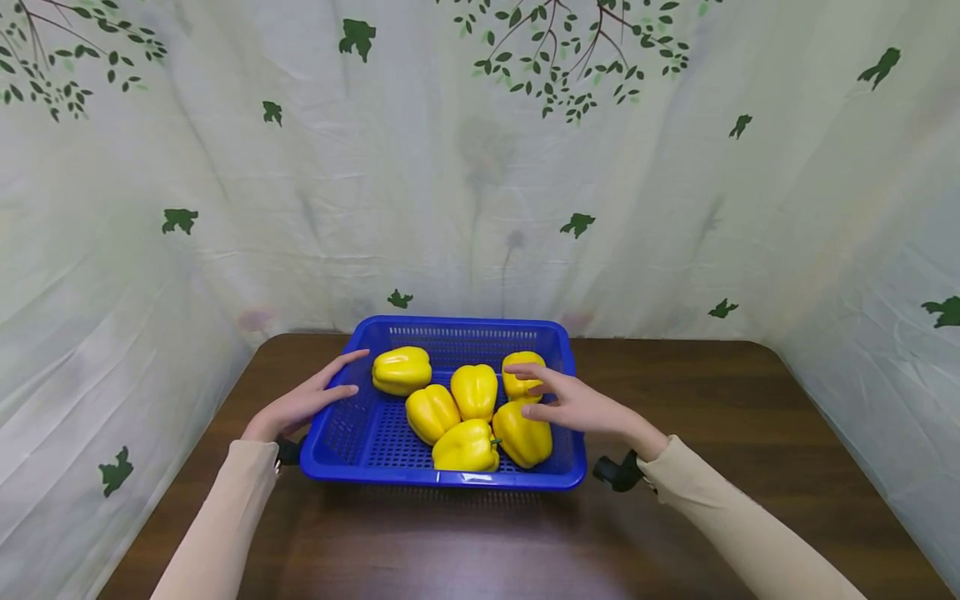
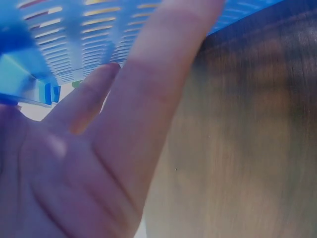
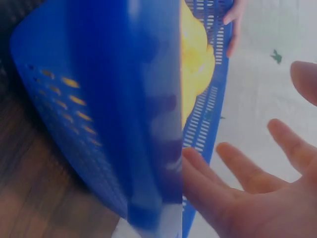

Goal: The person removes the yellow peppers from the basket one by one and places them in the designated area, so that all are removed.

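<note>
Head view: I see the right hand, fingers spread, over glossy yellow bell peppers in a blue perforated plastic basket.
Left wrist: the left hand lies straight-fingered along its outside.
Right wrist: peppers sit near spread fingers.

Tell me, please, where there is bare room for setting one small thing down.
The table is bare right of the basket, beyond the right hand, and nearer, between the sleeves. Inside the basket, the near-left corner is free, bordered by walls and peppers. The centre and right are crowded: five peppers bunch there.
</note>
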Demonstrator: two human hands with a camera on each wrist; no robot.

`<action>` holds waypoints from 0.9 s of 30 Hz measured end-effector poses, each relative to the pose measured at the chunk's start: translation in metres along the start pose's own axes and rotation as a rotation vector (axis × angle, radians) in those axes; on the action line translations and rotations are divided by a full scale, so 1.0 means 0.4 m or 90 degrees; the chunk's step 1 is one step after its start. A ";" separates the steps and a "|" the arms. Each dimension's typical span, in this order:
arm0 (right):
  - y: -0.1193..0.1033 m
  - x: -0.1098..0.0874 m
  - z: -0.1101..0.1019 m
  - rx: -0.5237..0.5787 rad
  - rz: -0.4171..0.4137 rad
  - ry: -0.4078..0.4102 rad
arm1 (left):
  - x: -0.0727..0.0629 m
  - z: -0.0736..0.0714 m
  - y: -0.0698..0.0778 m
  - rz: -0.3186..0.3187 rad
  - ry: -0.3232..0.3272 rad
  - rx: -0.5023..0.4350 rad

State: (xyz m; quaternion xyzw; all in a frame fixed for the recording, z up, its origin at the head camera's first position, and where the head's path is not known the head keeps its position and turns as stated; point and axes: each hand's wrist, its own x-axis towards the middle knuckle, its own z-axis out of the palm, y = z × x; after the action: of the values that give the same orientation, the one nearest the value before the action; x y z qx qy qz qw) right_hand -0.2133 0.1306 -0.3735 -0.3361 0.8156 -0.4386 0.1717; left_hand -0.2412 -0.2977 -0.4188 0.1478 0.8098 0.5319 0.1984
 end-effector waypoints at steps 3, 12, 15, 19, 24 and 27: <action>0.008 0.007 0.005 0.005 0.027 -0.022 | -0.002 0.003 -0.002 0.004 0.003 0.001; -0.001 0.014 0.009 -0.001 0.076 -0.068 | -0.004 0.009 -0.006 0.011 0.013 -0.002; -0.006 0.020 0.006 -0.005 0.096 -0.088 | -0.004 0.008 -0.008 0.012 0.016 -0.006; -0.010 0.026 0.000 -0.019 0.113 -0.115 | -0.004 0.007 -0.011 0.008 0.018 -0.013; -0.015 0.037 -0.003 -0.027 0.131 -0.148 | -0.006 0.008 -0.014 0.009 0.024 -0.014; -0.017 0.046 -0.004 -0.022 0.164 -0.163 | -0.008 0.008 -0.015 0.009 0.026 -0.019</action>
State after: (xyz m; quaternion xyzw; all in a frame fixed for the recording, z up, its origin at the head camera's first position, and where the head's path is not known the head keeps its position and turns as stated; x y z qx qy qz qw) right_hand -0.2248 0.1159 -0.3666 -0.2850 0.8307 -0.3528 0.3229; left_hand -0.2370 -0.2988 -0.4251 0.1393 0.8046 0.5483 0.1803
